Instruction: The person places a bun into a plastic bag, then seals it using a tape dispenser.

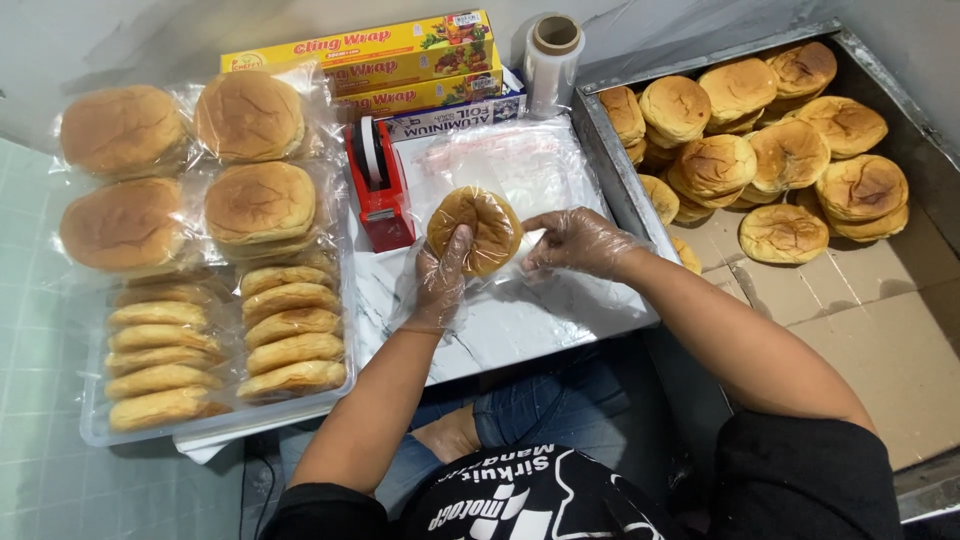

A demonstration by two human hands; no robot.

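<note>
My left hand [440, 285], in a thin clear plastic glove, grips a round golden bun [476, 228] held up on edge over a metal work tray [520, 320]. My right hand [575, 242], also gloved, pinches a clear plastic bag [530, 255] against the bun's right side. More clear bags [500, 160] lie flat on the tray behind the bun.
A red tape dispenser [378, 185] stands left of the bun. Wrapped buns [250, 205] fill a clear tray [215, 422] at left. Several bare buns [790, 150] lie in a cardboard-lined metal bin [880, 320] at right. Yellow wrap boxes [370, 60] and a film roll [552, 60] stand behind.
</note>
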